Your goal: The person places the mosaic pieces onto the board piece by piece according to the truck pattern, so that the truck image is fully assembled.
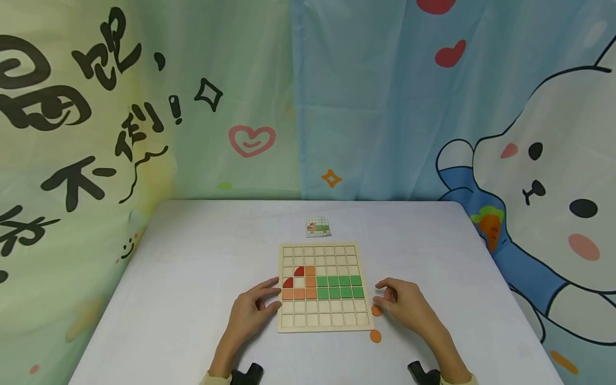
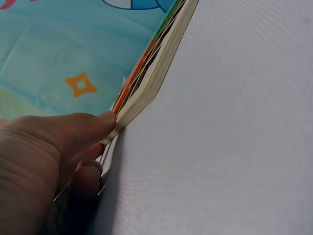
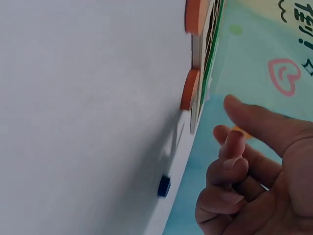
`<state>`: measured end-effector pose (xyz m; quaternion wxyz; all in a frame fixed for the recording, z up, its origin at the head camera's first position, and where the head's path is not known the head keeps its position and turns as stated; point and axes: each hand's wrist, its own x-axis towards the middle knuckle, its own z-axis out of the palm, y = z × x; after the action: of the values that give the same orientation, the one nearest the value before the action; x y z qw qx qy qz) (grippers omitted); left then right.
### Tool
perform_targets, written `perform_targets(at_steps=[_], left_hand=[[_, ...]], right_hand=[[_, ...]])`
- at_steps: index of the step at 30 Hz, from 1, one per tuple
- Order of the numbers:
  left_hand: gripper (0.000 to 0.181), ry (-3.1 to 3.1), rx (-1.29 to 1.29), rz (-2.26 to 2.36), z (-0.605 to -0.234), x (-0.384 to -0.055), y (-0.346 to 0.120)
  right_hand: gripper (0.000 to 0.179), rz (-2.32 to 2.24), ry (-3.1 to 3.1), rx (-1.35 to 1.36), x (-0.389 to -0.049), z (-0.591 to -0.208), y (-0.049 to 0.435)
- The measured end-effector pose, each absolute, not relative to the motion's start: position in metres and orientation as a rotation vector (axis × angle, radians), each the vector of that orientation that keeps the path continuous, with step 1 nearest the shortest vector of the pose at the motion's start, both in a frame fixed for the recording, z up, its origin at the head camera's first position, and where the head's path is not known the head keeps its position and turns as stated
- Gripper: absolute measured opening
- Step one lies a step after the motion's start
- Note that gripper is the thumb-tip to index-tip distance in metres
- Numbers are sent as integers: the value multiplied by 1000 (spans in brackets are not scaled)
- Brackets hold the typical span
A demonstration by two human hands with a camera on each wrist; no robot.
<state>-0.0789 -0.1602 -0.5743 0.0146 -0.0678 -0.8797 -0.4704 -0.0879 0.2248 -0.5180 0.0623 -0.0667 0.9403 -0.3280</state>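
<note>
A square wooden grid board [image 1: 325, 328] lies flat on the table. Set in its cells are green squares [image 1: 339, 286], orange squares [image 1: 310, 270] and two red quarter-round pieces [image 1: 299, 271]. My left hand [image 1: 249, 315] touches the board's left edge with thumb and fingertips, its fingers only slightly bent. Off the opposite edge, my right hand [image 1: 408, 306] hovers with loosely bent fingers and thumb apart, holding nothing. One orange disc [image 1: 376, 310] is beside the right thumb; another orange disc [image 1: 375, 336] lies by the board's near right corner.
Behind the board lies a small picture card [image 1: 318, 226] with a coloured grid design. The right wrist view shows a small dark blue object [image 3: 164, 186] on the white table [image 1: 192, 256]. A printed curtain [image 1: 361, 107] hangs at the table's far edge.
</note>
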Motion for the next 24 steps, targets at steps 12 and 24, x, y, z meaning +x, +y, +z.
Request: perform_targets(at_steps=[12, 24], left_hand=[[28, -2732, -210, -1452, -575, -79, -160], [29, -2741, -202, -1446, -576, -79, -160]], right_hand=[[31, -815, 2866, -57, -78, -521, 254], [29, -746, 2865, -1, -77, -524, 258]])
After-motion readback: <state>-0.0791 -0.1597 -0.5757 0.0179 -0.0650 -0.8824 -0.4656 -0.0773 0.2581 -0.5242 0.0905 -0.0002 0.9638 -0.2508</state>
